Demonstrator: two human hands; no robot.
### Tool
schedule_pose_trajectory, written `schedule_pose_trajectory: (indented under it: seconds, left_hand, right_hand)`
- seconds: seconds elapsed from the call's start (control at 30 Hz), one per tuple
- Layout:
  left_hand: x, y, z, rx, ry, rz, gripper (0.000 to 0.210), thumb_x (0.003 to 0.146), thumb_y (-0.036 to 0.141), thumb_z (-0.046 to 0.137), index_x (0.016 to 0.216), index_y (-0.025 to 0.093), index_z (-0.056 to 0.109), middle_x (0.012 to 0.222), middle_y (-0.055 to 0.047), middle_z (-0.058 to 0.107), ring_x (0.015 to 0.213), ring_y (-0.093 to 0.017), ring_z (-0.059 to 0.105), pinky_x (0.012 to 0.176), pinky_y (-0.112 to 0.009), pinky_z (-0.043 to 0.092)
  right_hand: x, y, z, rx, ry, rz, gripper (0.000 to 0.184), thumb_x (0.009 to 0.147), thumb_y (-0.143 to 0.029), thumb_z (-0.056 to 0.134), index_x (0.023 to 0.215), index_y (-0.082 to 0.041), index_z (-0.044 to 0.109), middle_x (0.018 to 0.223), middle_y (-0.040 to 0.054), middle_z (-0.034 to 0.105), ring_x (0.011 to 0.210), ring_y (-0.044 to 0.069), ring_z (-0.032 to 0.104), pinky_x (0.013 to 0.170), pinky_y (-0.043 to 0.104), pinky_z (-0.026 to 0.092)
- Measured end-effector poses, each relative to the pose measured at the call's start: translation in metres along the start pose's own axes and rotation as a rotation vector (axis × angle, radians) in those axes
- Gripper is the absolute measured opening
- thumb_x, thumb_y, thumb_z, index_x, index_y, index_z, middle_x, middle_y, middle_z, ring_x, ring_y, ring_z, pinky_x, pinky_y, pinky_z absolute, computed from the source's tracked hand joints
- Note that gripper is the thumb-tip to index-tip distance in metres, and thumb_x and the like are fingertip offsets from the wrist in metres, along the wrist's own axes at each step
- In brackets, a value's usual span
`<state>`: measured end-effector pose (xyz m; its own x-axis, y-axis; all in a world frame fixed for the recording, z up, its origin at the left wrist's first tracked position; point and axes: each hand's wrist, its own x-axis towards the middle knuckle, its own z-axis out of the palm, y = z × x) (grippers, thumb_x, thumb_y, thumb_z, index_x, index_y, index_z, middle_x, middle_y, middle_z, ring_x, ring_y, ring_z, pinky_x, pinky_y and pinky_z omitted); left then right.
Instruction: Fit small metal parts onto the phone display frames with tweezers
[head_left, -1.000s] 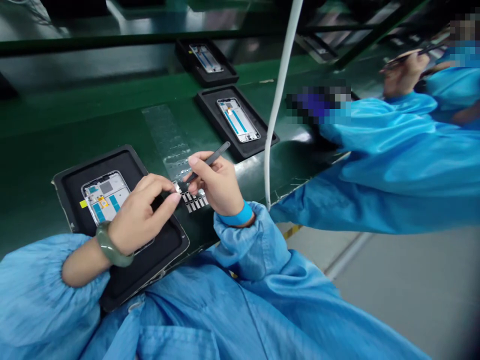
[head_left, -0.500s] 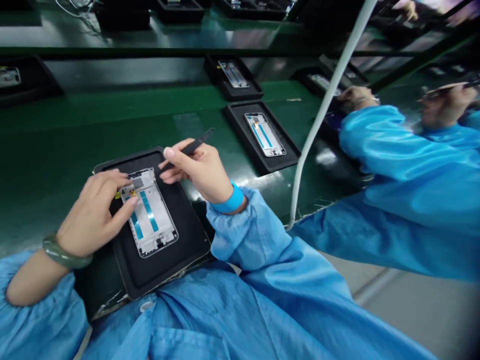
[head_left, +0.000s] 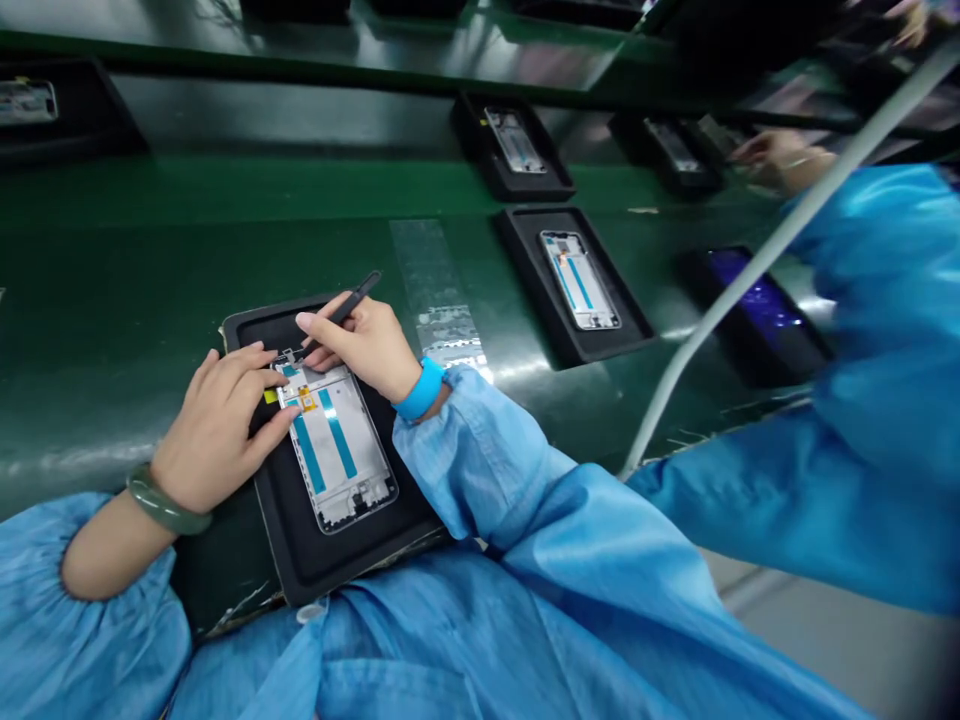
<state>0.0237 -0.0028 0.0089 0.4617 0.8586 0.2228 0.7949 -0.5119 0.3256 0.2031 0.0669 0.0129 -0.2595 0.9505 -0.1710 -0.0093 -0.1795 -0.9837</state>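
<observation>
An opened phone housing (head_left: 341, 460), silver with two blue strips and an orange flex piece near its top, lies in a black tray (head_left: 300, 570) in front of me. My left hand (head_left: 217, 430) has its fingers stretched out over the housing's upper left edge, with fingertips and thumb touching it. A yellow tab (head_left: 271, 396) shows beside those fingertips. Black tweezers (head_left: 358, 298) are pinched in my right hand (head_left: 367, 345), their rear end pointing up and right. The lower end reaches the housing's top edge; its exact contact is hidden by my fingers.
To the right, another black tray (head_left: 574, 345) holds a similar housing (head_left: 581, 285); behind it stands a further tray (head_left: 517, 185). A clear film strip (head_left: 427, 260) lies on the green bench (head_left: 187, 240). A white tube (head_left: 765, 250) slants before a co-worker's blue sleeve (head_left: 877, 270).
My right hand has moved down and left, bringing the tweezers to the top of the housing. My left fingers stay at its edge. The view has shifted, and the co-worker's arm has moved.
</observation>
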Motion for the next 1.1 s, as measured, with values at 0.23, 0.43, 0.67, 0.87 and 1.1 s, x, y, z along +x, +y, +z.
schedule_pose_trajectory:
  seconds: [0.23,0.43,0.67,0.87,1.1]
  left_hand:
    - [0.0005,-0.0002,0.0002,-0.015,-0.007,-0.009,0.029,0.088,0.04,0.048,0.106,0.018,0.052,0.123,-0.014,0.055,0.124,-0.029,0.045,0.105,-0.055,0.03]
    - [0.0011,0.0004,-0.0005,-0.036,-0.018,-0.022,0.029,0.087,0.04,0.049,0.106,0.019,0.052,0.123,-0.014,0.054,0.124,-0.03,0.045,0.104,-0.056,0.03]
    - [0.0008,-0.0006,-0.0005,-0.031,-0.032,-0.02,0.029,0.087,0.039,0.049,0.107,0.017,0.051,0.124,-0.014,0.053,0.125,-0.029,0.043,0.106,-0.055,0.029]
    - [0.001,-0.0003,-0.0005,-0.024,-0.03,-0.019,0.028,0.088,0.038,0.049,0.107,0.018,0.051,0.125,-0.014,0.053,0.125,-0.028,0.043,0.106,-0.054,0.029]
    - [0.0009,-0.0008,-0.0004,-0.027,-0.03,-0.019,0.028,0.088,0.037,0.049,0.107,0.018,0.05,0.124,-0.015,0.053,0.125,-0.028,0.043,0.105,-0.055,0.03]
  right_hand:
    - [-0.0064,-0.0012,-0.0012,-0.052,0.031,-0.018,0.036,0.072,-0.049,0.066,0.074,-0.016,0.053,0.057,-0.0016,0.062,0.054,0.014,0.067,0.049,0.022,0.057]
    - [-0.0076,-0.0022,-0.0004,-0.079,0.046,-0.019,0.034,0.073,-0.047,0.066,0.073,-0.016,0.053,0.056,-0.0017,0.062,0.054,0.014,0.067,0.049,0.021,0.056]
    - [-0.006,0.0009,-0.0009,-0.154,0.053,-0.046,0.033,0.076,-0.048,0.063,0.074,-0.017,0.052,0.055,-0.0017,0.062,0.052,0.013,0.066,0.048,0.019,0.054]
    - [-0.0059,0.0019,-0.0007,-0.181,0.056,-0.077,0.034,0.076,-0.05,0.061,0.074,-0.017,0.053,0.055,-0.0014,0.063,0.051,0.013,0.066,0.049,0.02,0.054]
    - [-0.0063,0.001,-0.0002,-0.177,0.062,-0.071,0.034,0.076,-0.05,0.062,0.074,-0.017,0.053,0.056,-0.0015,0.063,0.053,0.013,0.067,0.05,0.02,0.055]
